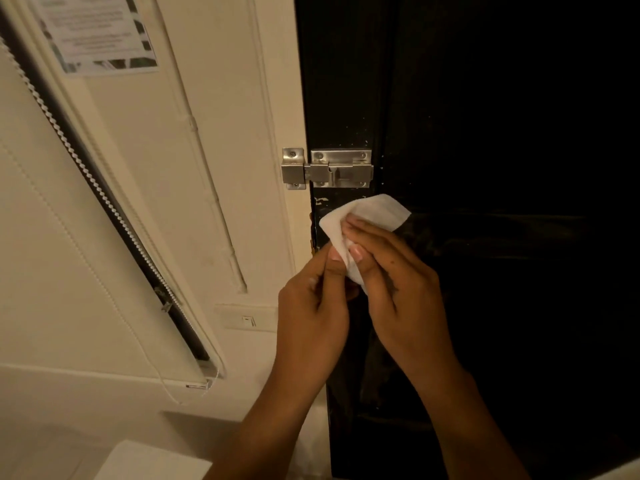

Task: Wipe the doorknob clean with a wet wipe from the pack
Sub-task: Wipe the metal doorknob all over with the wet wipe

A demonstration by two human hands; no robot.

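Note:
A white wet wipe (370,211) is pinched between both my hands in front of the black door (502,133). My left hand (311,299) grips its lower edge with thumb and fingers. My right hand (391,271) holds the wipe from the right, fingertips on its middle. The wipe's top fans out just below a metal slide bolt latch (329,169) that joins door and frame. No doorknob shows; the hands cover the door edge below the latch. The wipe pack is out of view.
A cream door frame (277,98) and wall lie left of the door. A roller blind with a bead chain (86,174) slants across the left. A printed notice (97,32) hangs at the top left. A wall switch plate (247,318) sits by my left wrist. A white surface (149,462) shows at the bottom left.

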